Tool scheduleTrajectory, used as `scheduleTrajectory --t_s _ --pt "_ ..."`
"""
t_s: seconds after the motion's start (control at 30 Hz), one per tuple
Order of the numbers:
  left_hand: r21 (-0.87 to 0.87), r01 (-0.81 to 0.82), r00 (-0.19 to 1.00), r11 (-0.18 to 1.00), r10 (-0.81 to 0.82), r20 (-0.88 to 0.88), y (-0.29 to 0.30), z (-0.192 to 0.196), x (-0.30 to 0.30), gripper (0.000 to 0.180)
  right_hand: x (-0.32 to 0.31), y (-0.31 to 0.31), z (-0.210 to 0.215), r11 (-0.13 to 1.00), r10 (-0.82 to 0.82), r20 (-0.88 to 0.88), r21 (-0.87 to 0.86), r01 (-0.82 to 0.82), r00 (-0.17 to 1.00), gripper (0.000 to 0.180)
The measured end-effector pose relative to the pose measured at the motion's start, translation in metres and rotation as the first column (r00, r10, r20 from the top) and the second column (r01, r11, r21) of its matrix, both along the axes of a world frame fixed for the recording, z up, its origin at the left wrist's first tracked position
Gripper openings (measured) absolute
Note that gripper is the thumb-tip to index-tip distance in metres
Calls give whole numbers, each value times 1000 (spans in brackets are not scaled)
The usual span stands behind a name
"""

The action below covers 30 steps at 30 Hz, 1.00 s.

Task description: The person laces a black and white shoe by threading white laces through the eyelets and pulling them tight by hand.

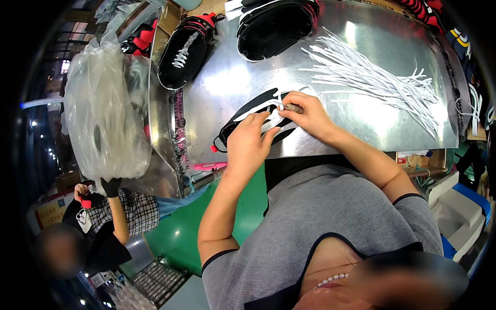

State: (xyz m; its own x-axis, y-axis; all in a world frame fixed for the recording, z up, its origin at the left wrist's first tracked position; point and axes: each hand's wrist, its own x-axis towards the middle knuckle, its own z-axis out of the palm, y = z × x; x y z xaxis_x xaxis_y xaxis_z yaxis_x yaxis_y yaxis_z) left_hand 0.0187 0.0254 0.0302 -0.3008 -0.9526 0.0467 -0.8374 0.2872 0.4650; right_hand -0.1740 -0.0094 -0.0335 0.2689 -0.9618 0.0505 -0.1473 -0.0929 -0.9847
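Observation:
A black and white shoe upper (257, 102) with a red tab lies aslant near the front edge of the metal table (212, 121). My left hand (247, 142) grips its near side, thumb and fingers close to the lacing area. Just to the right, my right hand (311, 114) is closed around a small tool with a short brownish handle (294, 108). The tool's tip meets the upper where a white shoelace (279, 94) stands up; exactly how they touch is hidden by my fingers. A pile of loose white shoelaces (372, 80) is spread to the right.
At the far left of the table is a laced black shoe upper (185, 54); more black uppers (276, 31) are stacked beyond my hands. A large clear plastic bag (106, 113) stands left of the table. Below it, a person's gloved hand (110, 187) shows. Grey bins (454, 217) stand right.

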Motion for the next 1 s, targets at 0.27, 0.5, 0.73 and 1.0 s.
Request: scheduleTrajectory --t_s 0.27,0.5,0.73,1.0 --pt "-34 -93 989 995 96 111 -15 -20 -20 25 6 6 -1 988 -71 -4 -139 70 997 19" --pt "118 -163 987 980 163 8 -18 -26 -13 30 -24 27 4 993 26 -136 -110 -41 990 17" --pt "101 -140 986 985 149 -80 -17 -30 -12 28 -23 26 0 991 8 -221 -125 -37 975 14" --pt "-128 107 990 986 -118 -80 -6 -35 -21 20 -4 19 -17 995 18 -313 -91 -49 950 15"
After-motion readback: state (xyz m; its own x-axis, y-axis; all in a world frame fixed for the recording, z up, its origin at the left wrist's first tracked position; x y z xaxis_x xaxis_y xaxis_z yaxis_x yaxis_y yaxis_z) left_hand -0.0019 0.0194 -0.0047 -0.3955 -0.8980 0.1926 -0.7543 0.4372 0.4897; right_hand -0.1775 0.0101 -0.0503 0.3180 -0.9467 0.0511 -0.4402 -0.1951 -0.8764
